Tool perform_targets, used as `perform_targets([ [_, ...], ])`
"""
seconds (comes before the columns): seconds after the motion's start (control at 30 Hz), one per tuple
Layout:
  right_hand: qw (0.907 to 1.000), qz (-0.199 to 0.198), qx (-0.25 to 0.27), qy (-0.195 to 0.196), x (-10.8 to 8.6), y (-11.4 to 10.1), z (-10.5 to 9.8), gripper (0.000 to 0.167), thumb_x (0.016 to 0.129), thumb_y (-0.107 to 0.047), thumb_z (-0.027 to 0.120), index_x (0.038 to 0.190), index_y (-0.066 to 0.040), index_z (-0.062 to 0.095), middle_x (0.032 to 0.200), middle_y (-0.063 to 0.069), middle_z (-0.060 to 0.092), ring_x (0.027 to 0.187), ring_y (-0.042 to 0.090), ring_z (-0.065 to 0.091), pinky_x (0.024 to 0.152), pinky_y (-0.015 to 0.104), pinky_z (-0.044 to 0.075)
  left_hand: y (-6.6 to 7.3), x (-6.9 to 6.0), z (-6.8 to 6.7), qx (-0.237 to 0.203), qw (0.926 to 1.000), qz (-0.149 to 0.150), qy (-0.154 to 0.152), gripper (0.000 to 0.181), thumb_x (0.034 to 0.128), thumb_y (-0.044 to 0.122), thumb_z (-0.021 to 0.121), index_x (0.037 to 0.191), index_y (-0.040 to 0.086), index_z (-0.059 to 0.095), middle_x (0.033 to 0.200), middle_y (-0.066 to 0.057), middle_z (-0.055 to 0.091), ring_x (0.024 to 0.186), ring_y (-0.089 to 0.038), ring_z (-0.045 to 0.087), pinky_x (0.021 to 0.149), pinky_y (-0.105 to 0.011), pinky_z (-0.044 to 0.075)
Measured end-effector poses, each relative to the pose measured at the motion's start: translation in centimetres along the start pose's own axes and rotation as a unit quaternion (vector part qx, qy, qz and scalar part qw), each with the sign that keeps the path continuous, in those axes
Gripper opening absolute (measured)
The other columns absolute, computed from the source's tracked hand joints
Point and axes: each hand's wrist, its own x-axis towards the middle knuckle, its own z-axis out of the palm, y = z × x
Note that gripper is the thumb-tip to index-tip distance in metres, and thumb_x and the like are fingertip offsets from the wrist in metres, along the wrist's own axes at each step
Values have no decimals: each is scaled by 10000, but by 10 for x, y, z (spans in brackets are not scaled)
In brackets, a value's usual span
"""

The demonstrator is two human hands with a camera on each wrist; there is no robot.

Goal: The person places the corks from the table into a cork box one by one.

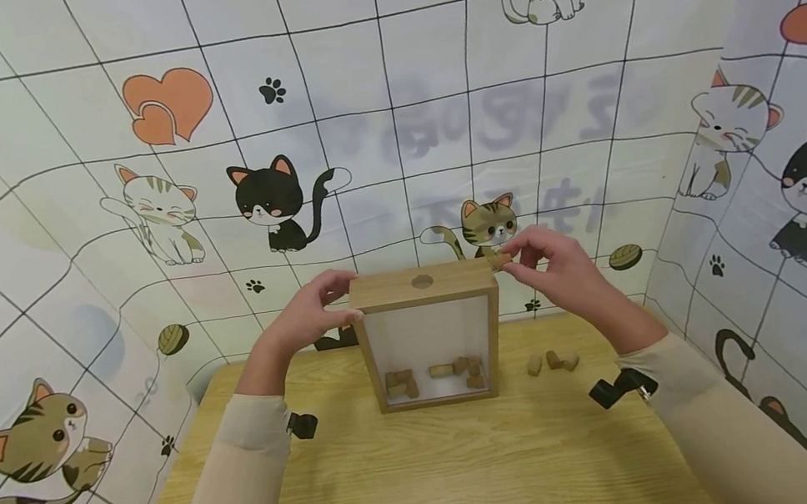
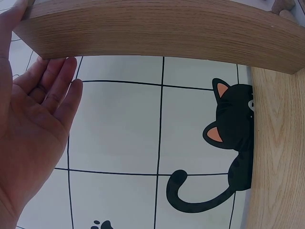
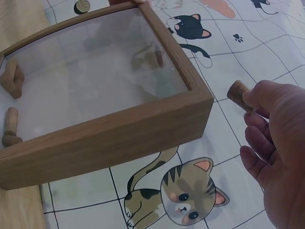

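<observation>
A wooden box frame (image 1: 421, 287) with a clear front stands upright on the table, a round hole (image 1: 421, 282) in its top. Several corks (image 1: 442, 371) lie inside at the bottom. My left hand (image 1: 314, 309) grips the box's upper left corner, thumb at the front and fingers behind; the left wrist view shows the box's side above the palm (image 2: 38, 124). Between thumb and fingers my right hand (image 1: 553, 269) pinches a cork (image 3: 238, 94), just off the box's upper right corner. The cork is apart from the box in the right wrist view.
Several loose corks (image 1: 555, 361) lie on the wooden table (image 1: 429, 459) to the right of the box. Behind the table hangs a white cloth (image 1: 360, 148) with a grid and printed cats, which also covers both sides.
</observation>
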Motion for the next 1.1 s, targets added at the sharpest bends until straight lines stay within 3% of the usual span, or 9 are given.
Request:
perform_targets([
  [0.33,9991,-276,175,-277,21,-10,15,221,1000,30,790,1195,-75,789,1052,46,701,808,170,619,706,226,490,-1,-1,-1,37,10000,-7,22,754,962,263,893,1599,124,515,1632,-158,517,1617,-395,374,1265,-639,364],
  [0.67,9966,-356,70,-739,35,-21,28,209,997,-4,812,1183,-100,794,1070,11,702,840,164,631,712,351,538,-2,1,0,92,9999,23,33,739,972,209,877,1607,128,507,1642,-151,514,1615,-391,381,1270,-644,353],
  [1.1,9911,-673,57,-1145,54,-29,45,183,1012,-7,792,1191,-44,804,1099,43,707,824,176,627,695,315,552,-1,1,0,82,10000,18,31,745,959,263,895,1590,130,523,1632,-139,528,1606,-388,398,1261,-636,374],
])
